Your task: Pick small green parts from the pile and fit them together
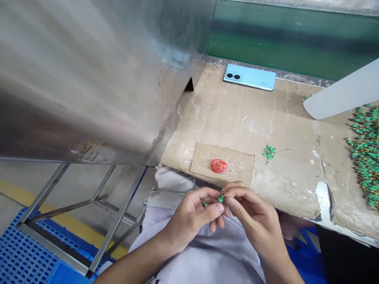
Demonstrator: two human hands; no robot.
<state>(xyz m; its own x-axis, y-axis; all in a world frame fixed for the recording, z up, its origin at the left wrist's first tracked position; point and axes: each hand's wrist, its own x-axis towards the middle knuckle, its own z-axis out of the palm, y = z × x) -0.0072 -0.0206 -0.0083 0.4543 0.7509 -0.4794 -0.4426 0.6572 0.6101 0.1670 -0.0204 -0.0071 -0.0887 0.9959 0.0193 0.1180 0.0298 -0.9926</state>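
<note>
My left hand [194,213] is closed on small green and gold pieces, one of them a green piece [204,203] by its curled fingers. My right hand [251,209] pinches at another small green piece [220,198], held where the fingertips of both hands meet, in front of the table edge. Just beyond the hands lies a cardboard piece [237,159] with a glossy red blob [218,166] on it. Right of it is a little heap of tiny green parts [269,153]. A large pile of green and gold pieces [365,157] lies at the far right.
A light blue phone [251,77] lies at the back of the cardboard-covered table [231,118]. A white curved panel [343,92] juts in from the right. A large metal sheet [89,79] fills the upper left, above a metal frame [103,205] and blue plastic crate [26,252].
</note>
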